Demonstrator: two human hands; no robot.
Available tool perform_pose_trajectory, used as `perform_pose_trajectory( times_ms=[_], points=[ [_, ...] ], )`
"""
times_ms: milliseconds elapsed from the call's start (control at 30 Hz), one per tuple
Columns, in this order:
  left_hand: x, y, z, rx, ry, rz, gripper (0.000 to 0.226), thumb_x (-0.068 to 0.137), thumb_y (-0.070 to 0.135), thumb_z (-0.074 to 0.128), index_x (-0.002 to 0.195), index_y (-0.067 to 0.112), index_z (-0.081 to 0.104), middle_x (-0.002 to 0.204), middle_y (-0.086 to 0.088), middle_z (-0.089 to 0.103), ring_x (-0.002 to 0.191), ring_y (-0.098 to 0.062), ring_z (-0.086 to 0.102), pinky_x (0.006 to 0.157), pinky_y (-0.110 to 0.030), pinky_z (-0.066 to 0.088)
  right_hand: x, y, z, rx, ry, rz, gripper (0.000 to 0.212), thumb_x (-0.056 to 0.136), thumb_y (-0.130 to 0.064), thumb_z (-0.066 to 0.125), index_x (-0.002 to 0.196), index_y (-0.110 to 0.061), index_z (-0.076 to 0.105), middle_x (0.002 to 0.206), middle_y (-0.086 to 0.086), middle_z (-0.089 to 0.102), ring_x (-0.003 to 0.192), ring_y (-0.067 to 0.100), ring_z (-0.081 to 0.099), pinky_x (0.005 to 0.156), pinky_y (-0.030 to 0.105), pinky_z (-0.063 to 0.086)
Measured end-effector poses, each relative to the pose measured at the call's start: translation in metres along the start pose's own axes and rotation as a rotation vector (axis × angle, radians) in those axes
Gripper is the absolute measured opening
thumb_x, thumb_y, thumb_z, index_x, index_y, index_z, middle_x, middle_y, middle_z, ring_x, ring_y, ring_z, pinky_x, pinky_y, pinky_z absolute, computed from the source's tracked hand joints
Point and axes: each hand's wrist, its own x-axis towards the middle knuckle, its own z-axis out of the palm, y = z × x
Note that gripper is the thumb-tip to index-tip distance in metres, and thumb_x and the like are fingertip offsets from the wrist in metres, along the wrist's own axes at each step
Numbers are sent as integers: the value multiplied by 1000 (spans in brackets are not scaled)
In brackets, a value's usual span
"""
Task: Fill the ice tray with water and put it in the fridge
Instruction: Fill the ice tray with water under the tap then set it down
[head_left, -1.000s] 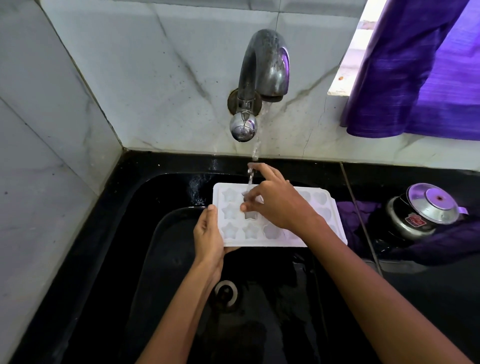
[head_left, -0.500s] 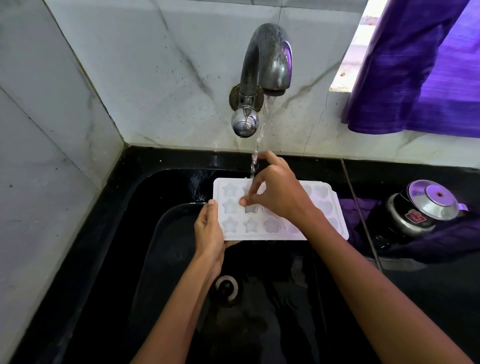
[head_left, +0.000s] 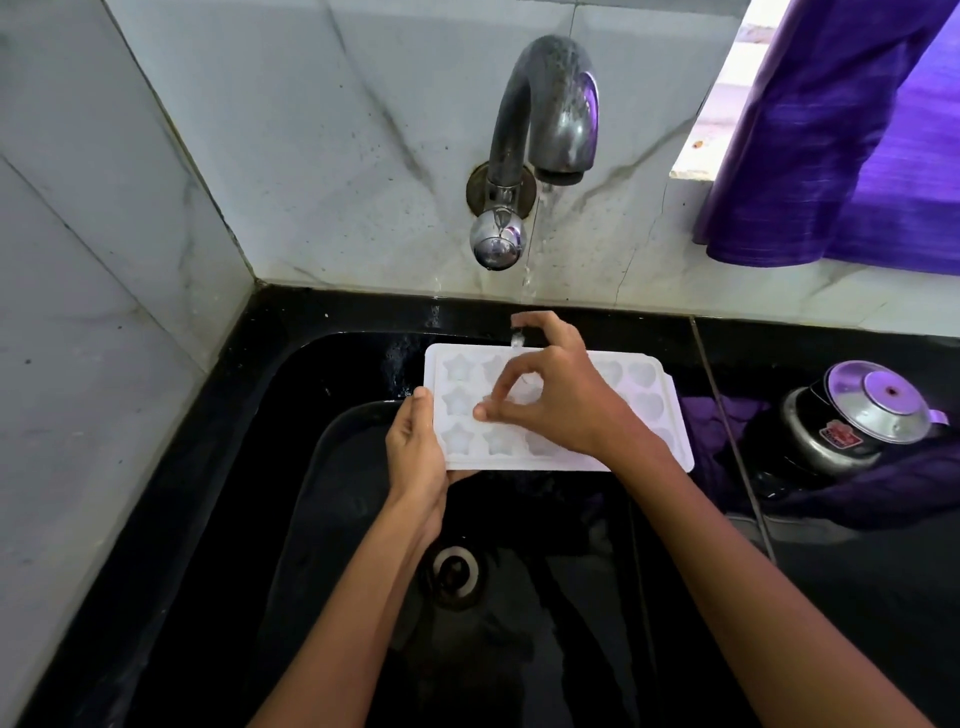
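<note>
Over a black sink (head_left: 311, 395) by marble walls (head_left: 363, 130), left hand (head_left: 415, 447) fingers grip the ice tray (head_left: 649, 410).

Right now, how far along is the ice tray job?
Done: the tap is running and the ice tray is held over the black sink. In hand: the left hand grips the tray's left edge while the right hand hovers over the middle cups, its index finger in the thin stream. How full the cups are I cannot tell. Left: finish filling, then carry it to the fridge, which is not in view.
</note>
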Motion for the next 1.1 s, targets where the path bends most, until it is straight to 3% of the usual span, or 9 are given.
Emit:
perform_pose_trajectory(
  times_ms=[100,167,300,400,467,633,800,1000,1100],
  points=[
    [3,2,2,-31,26,1,29,101,35,40,96,18,62,105,-16,70,91,-32,68,81,-47,55,-7,1,1,-138,-170,15,49,67,-57,74,107,-30,70,156,-3,11,145,19,-4,118,47,8],
    [5,3,4,-44,24,-1,29,101,36,39,97,18,62,102,-13,71,83,-27,68,75,-42,57,-9,1,2,-171,-192,29,47,75,-54,69,116,-31,66,158,-5,5,145,21,-9,118,52,5],
    [6,2,5,-31,12,8,28,100,37,40,96,20,62,104,-13,71,90,-30,69,83,-50,56,-7,0,3,-138,-61,-9,28,75,-42,75,95,-24,75,154,-4,21,144,21,6,110,56,25],
    [6,1,5,-35,1,8,28,101,36,40,97,19,62,104,-13,71,97,-34,68,86,-53,54,-8,-1,1,-93,37,-10,27,66,-41,82,82,-21,76,148,-7,30,139,15,17,104,49,37],
    [7,1,5,-38,-5,5,29,100,36,40,97,18,62,103,-12,71,96,-34,68,85,-52,54,-8,-2,-1,-112,28,0,30,66,-42,82,87,-23,75,150,-7,26,139,14,15,103,46,38],
    [8,-1,6,-22,-24,12,28,100,37,39,96,21,62,97,-9,72,82,-25,71,77,-47,58,-7,-7,-4,-311,-179,49,30,82,-46,67,108,-32,70,158,-9,3,145,23,-3,109,56,28],
    [8,-3,6,-35,-26,25,28,101,36,39,94,22,62,96,-8,73,89,-28,70,81,-49,56,-8,-8,-5,-208,2,34,25,67,-45,80,83,-26,76,153,-13,22,141,16,11,93,50,45],
    [9,-4,7,-30,-30,5,27,100,37,39,96,22,61,91,-5,73,76,-21,70,74,-44,58,-11,-12,-4,-394,-181,94,29,84,-46,64,110,-34,69,158,-10,6,145,23,0,104,58,34],
    [8,-5,6,-26,-30,3,27,100,38,39,97,22,61,91,-5,73,73,-18,71,71,-43,59,-10,-14,-4,-335,-70,72,23,76,-44,73,93,-30,75,153,-12,21,142,19,9,94,51,44]
  ],
)
